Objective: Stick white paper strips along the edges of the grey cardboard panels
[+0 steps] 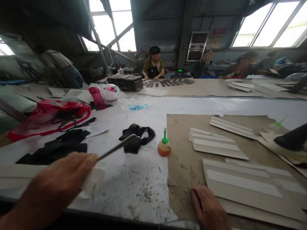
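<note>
My left hand (57,182), at the lower left, is closed round the near end of a thin dark tool (117,146) with a broad, rounded tip. This tip points at the black fabric strips (137,135) on the white table top. Near the bottom edge my right hand (208,207) rests on the brown sheet (181,172), its fingers curled and pressed together; what is under them is hidden. Right beside it lie large grey panels with pale strips (244,182). Between and beyond my hands stands a bottle of orange liquid (164,149) with a green nozzle.
More panels (216,143) lie farther back on the brown sheet. A red plastic bag (45,115) and black fabric pieces (57,147) are on the left. A dark pointed object (292,139) juts in at right. A seated person (153,65) is across the table, beside stacked pieces (127,82).
</note>
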`<state>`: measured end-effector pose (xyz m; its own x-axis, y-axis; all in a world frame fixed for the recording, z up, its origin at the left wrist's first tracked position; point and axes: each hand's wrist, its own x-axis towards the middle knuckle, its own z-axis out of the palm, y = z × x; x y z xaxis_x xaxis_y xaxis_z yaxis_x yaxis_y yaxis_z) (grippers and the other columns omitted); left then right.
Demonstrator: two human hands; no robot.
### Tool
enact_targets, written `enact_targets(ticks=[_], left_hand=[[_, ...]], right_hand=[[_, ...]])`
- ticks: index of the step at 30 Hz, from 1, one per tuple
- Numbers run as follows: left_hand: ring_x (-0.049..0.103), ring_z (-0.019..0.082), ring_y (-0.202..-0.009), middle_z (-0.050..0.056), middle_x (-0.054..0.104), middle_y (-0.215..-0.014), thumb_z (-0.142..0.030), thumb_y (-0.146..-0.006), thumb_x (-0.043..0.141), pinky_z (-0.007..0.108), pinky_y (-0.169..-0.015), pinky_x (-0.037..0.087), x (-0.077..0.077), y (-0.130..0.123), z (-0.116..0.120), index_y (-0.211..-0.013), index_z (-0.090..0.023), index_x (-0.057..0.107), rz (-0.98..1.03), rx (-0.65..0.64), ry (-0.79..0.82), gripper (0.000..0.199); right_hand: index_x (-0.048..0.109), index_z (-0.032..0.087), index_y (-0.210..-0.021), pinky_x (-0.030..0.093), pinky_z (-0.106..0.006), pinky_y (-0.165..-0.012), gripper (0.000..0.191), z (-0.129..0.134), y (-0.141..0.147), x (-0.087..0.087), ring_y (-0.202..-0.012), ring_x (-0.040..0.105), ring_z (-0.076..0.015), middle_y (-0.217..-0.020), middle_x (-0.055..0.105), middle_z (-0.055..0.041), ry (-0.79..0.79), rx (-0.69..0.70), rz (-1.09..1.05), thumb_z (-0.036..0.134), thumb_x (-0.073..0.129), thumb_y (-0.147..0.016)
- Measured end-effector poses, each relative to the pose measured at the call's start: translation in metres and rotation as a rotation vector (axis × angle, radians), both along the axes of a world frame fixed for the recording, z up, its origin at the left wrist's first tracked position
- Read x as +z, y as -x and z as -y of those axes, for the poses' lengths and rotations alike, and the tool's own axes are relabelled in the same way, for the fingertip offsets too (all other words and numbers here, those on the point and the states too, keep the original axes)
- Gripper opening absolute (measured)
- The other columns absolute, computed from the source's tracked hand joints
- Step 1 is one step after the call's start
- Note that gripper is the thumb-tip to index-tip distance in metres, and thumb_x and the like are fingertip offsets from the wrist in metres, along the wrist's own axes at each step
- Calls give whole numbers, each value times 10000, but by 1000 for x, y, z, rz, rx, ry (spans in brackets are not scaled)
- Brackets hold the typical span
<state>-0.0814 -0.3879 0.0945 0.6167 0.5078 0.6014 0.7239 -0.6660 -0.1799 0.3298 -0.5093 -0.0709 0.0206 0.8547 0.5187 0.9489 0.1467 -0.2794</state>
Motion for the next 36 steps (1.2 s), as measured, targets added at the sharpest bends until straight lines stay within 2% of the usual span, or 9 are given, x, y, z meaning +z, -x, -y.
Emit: enact_targets(ticks=[3,8,14,17,20,23,25,28,36], left_hand=[[571,197,-852,45,641,-934,-123,-907,327,343,-775,500,-28,-52,47,-1059,-167,587,-86,-191,-215,305],[563,160,-640,54,649,-781,-38,-893,325,296,-575,495,-84,-151,98,-928,-77,596,31,-337,-97,277],[565,162,-623,67,639,-776,-56,-900,330,298,-557,503,-132,-183,118,-961,-91,593,164,-365,25,272],[578,174,-661,55,624,-753,-153,-912,413,311,-606,523,-129,-174,117,-1013,-128,580,268,-324,86,197],[603,189,-757,74,625,-808,-226,-921,428,313,-686,523,-109,-154,117,-1090,-143,546,427,-143,242,222],[600,157,-743,43,620,-791,-330,-919,402,261,-680,487,-81,-136,119,-995,-186,586,714,106,903,245],[521,118,-580,12,577,-684,-420,-855,451,229,-542,413,-66,-131,121,-933,-175,603,929,130,1449,299],[373,63,-460,-9,530,-600,-436,-717,578,194,-441,256,-56,-134,124,-913,-127,616,1138,18,1884,368],[403,61,-403,23,516,-497,-226,-605,593,184,-398,235,-70,-148,136,-594,-97,606,1060,-74,2110,130]], right_hand=[[612,198,-904,486,-327,-737,312,2,5,12,-845,605,-217,-881,638,-86,-40,-37,-49,379,365,-960],[617,204,-878,474,-287,-665,470,18,11,45,-749,615,-195,-793,649,-63,235,-49,-475,480,246,-962],[531,168,-1003,422,-260,-477,419,30,16,59,-523,545,-170,-603,545,18,490,-141,-914,536,515,-805],[479,159,-1079,379,-246,-397,466,33,15,52,-453,495,-147,-638,552,15,456,-176,-1016,532,504,-801],[499,167,-1099,461,-313,-466,476,43,12,47,-526,555,-192,-738,619,-48,401,-287,-857,551,447,-822],[590,184,-1037,476,-480,-806,473,52,14,53,-904,596,-313,-954,642,-122,172,-334,-452,566,443,-800],[629,193,-993,440,-486,-887,459,53,23,64,-993,561,-323,-1031,625,-127,60,-260,-340,572,466,-792],[637,205,-965,517,-306,-621,414,47,53,84,-777,613,-224,-939,637,-90,328,-70,-577,562,475,-834],[539,126,-886,321,-160,-304,480,26,140,99,-378,535,-125,-551,584,-14,973,405,-1443,564,658,-731]])
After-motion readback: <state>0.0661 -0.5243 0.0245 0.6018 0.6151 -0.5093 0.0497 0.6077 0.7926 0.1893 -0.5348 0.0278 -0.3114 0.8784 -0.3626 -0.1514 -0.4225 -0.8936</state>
